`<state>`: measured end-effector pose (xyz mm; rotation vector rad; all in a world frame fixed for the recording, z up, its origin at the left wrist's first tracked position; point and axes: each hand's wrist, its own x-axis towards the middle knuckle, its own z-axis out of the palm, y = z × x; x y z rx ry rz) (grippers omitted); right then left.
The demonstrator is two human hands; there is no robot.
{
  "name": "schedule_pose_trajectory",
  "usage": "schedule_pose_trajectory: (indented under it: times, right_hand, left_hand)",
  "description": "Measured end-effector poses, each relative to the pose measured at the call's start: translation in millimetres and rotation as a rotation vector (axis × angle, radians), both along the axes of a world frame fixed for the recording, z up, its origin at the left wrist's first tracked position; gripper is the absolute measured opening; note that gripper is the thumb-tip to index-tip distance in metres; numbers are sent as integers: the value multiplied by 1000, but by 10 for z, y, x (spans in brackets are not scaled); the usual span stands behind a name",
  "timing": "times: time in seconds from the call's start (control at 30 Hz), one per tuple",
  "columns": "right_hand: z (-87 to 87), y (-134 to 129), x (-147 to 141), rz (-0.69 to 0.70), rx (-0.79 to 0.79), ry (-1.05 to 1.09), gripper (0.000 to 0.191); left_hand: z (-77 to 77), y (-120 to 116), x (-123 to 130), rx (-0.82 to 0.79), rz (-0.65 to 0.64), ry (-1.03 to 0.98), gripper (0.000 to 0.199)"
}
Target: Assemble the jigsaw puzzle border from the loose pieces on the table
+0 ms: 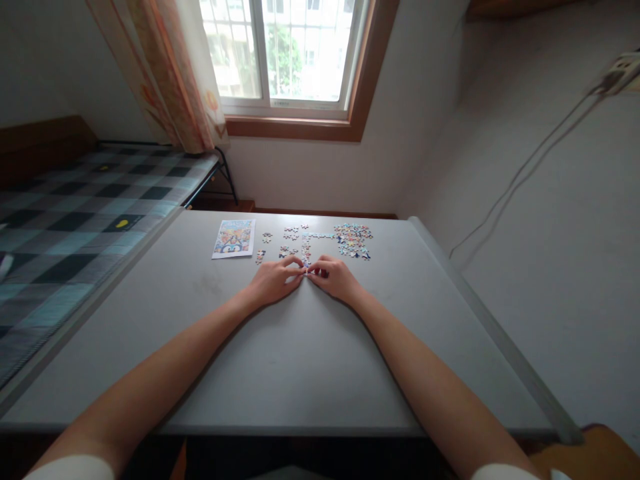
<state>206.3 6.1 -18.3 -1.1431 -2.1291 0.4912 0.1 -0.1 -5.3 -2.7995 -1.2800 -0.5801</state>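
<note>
Joined jigsaw pieces form an L-shaped strip (306, 247) on the table, one arm running toward me and the other to the right. At its near end, my left hand (277, 280) and my right hand (335, 277) meet with fingertips pinched together on a jigsaw piece (307, 270). The fingers mostly cover that piece, so I cannot tell whether it is joined to the strip. Left of the strip lie small groups of loose pieces (291, 233). A dense spread of jigsaw pieces (353, 240) is to the right.
A printed picture sheet (234, 239) with penguins lies left of the pieces on the grey table (280, 367). A bed (100, 193) with a checked cover stands along the left. Beyond are a curtain (175, 80) and window; a cable (520, 173) hangs on the right wall.
</note>
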Motion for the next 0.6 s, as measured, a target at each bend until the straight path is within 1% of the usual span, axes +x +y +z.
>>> schedule_pose_trajectory:
  times: [0.6]
  right_hand:
    - [10,-4,3,7,7,-31,10]
  left_hand:
    - [-27,8,-12,3,-5,-40,29]
